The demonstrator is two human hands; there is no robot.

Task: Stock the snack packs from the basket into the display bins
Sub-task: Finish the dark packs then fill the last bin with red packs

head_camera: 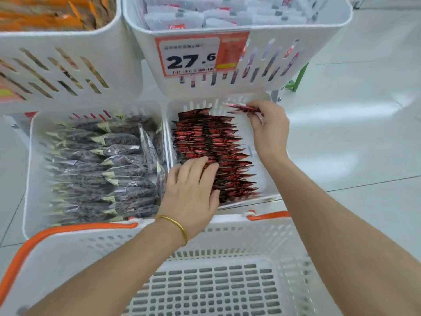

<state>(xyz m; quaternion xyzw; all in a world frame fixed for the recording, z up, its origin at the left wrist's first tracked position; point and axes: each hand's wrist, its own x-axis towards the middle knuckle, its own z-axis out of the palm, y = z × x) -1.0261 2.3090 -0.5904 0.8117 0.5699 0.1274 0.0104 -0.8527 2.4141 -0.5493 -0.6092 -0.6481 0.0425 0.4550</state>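
Observation:
A row of red-and-black snack packs (211, 151) stands on edge in the lower right display bin (268, 197). My left hand (193, 185) lies flat with straight fingers pressing on the near end of that row. My right hand (271, 126) pinches one red snack pack (241, 108) over the far right corner of the same bin. The white basket (95, 245) with orange handles sits just below the bins; the part of its slotted floor that I see holds no packs.
The lower left bin (29, 179) is packed with dark purple clear bags. Above stand two upper bins: one with orange packs (57, 12), one with pale packs and a price tag reading 27.6 (191, 58). Pale tiled floor lies to the right.

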